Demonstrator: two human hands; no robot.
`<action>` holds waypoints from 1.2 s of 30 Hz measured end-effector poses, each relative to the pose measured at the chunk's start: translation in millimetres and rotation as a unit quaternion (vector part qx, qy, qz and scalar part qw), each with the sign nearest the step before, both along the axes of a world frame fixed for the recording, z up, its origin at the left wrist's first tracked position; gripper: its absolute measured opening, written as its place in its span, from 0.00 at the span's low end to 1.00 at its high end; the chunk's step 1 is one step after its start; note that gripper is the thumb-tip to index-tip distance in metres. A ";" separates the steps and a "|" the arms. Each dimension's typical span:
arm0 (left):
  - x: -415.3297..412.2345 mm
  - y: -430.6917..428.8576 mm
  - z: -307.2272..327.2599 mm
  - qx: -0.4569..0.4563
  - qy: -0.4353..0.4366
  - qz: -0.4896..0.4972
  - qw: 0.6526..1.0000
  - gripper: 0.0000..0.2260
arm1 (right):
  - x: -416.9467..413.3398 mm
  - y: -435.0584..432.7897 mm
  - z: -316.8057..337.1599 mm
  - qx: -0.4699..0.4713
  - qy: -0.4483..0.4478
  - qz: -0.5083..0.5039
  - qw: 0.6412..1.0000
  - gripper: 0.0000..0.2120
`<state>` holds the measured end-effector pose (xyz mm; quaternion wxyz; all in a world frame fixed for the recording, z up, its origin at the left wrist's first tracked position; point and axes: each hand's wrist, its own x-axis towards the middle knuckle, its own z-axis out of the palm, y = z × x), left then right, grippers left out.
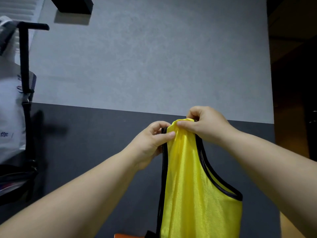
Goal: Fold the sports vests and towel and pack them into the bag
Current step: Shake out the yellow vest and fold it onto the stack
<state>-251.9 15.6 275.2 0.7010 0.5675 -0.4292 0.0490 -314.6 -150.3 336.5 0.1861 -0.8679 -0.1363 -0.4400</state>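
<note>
**Status.** You hold the yellow shiny-mesh sports vest with black binding (197, 194) up in the air. It hangs lengthwise from both hands and runs out of view at the bottom edge.

- L hand (152, 140): fingers curled, thumb and forefinger pinching the black-bound edge at the strap top.
- R hand (207, 124): fingers curled round the top of the same bunched strap, thumb pressed on the yellow fabric just beside the L thumb.
- 2nd strap: cannot be made out. Towel: not in view.

**Judgement.** The step in hand looks like straightening the vest for folding. No fold has been made yet.

**Recs.**
1. Both grips crowd one strap. Find the other strap and take one per hand so the vest hangs square.
2. The mesh looks slick and likely to slide, so pinch on the binding, not the bare fabric.
3. Match armhole to armhole before creasing, or the fold will prob. skew.
4. Lay it flat to fold, since mid-air folds on this material tend to fall open.

**Other.** A white fabric bag with black straps (12, 109) hangs at far left, well apart from the vest. I cannot tell if it is the packing bag. An orange item (127, 235) shows at the bottom edge, too little of it to ID.
</note>
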 end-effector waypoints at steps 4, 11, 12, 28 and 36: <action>-2.4 -2.1 2.5 0.039 0.044 -0.013 0.998 0.10 | -1.0 -4.9 0.8 0.006 0.016 0.039 0.999 0.17; -2.2 -2.2 7.5 0.109 0.087 -0.047 0.989 0.22 | -8.7 -18.0 -0.4 -0.002 0.087 0.076 0.993 0.19; -2.2 -1.5 8.0 0.104 0.091 -0.058 0.989 0.23 | -10.3 -20.4 -0.9 -0.001 0.102 0.077 0.992 0.19; -3.6 -9.7 4.2 0.009 0.058 0.063 0.996 0.07 | -6.7 -34.4 -13.0 0.099 0.210 0.186 0.955 0.20; -4.8 -10.1 -1.9 -0.019 0.051 0.098 0.994 0.17 | -5.6 -25.8 -18.3 0.157 0.263 0.141 0.942 0.08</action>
